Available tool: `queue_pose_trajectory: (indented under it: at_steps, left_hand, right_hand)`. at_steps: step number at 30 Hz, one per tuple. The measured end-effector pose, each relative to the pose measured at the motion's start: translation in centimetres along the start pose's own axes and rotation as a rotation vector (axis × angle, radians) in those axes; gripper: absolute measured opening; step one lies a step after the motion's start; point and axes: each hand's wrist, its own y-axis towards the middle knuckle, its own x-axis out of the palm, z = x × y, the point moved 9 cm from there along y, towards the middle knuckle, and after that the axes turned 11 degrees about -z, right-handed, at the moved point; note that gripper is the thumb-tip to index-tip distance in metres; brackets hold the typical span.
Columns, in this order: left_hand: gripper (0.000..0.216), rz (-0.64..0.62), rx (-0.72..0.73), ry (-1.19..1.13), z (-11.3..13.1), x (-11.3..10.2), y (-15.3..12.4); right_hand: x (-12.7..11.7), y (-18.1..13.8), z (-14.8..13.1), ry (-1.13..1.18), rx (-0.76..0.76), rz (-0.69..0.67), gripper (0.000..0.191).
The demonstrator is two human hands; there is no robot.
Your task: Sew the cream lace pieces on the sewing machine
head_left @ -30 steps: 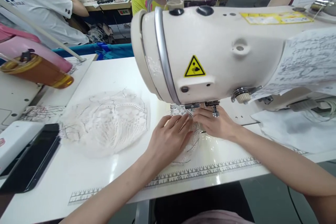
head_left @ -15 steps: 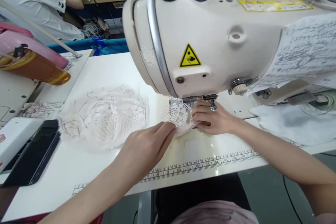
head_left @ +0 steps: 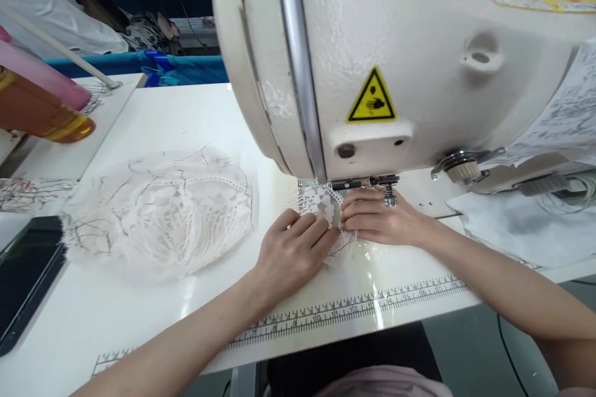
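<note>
A white lace piece [head_left: 321, 201] lies on the sewing machine bed, partly hidden by the machine head and my hands. My left hand [head_left: 298, 245] is closed on its near left part, knuckles up and fingers bent. From the right, my right hand [head_left: 384, 217] presses its closed fingers onto the lace edge beside the presser parts; its thumb is mostly hidden. Close above those fingers is a small metal screw [head_left: 390, 198]. The cream sewing machine [head_left: 288, 74] overhangs both hands. Left of them, another lace piece [head_left: 186, 217] with dark loose threads lies flat.
A black phone [head_left: 32, 279] sits at the left, below an amber bottle [head_left: 41, 108] and a pink bottle [head_left: 60, 77]. A ruler strip [head_left: 316, 316] runs along the front edge. White cloth [head_left: 516, 229] lies at right. A person in white [head_left: 51, 6] sits beyond.
My left hand has shifted right and drawn its fingers over the lace, close to my right hand. A threaded lace edge now shows below them. The view has moved closer to the machine.
</note>
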Motion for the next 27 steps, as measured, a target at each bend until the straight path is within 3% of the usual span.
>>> queue_pose_trajectory:
  at_steps: [4, 8, 27]
  left_hand:
    - [0.028, 0.023, 0.041, -0.062, 0.1, -0.1, -0.1]
    - [0.032, -0.062, 0.014, -0.158, -0.1, 1.0, -0.3]
    - [0.025, -0.085, -0.064, -0.226, -0.5, 1.6, -0.1]
  right_hand:
    - [-0.2, 0.0, 0.2, -0.014, 0.011, 0.008, 0.011]
    - [-0.2, 0.2, 0.2, 0.009, 0.008, 0.046, 0.011]
    - [-0.1, -0.5, 1.0, -0.065, 0.051, 0.099, 0.014]
